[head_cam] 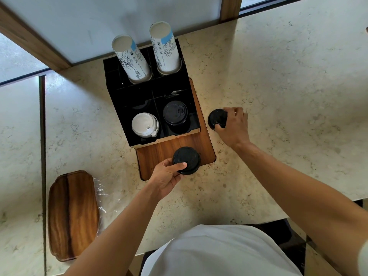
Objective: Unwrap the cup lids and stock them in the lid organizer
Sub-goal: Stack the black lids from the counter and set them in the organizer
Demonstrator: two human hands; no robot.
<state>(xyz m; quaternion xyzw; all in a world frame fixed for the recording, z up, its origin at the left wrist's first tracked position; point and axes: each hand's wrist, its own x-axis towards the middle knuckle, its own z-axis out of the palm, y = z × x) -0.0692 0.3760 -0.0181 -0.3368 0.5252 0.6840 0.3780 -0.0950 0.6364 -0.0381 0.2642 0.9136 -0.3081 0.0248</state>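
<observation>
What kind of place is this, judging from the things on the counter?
Probably a café or self-service drinks station: a black lid organizer holds stacked paper cups and takeaway lids on a marble-look counter.

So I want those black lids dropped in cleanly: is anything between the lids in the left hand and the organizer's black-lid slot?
Nothing visible. The left hand holds black plastic lids over the wooden base, just in front of the black organizer; its slot of stacked black lids is open on top.
</observation>
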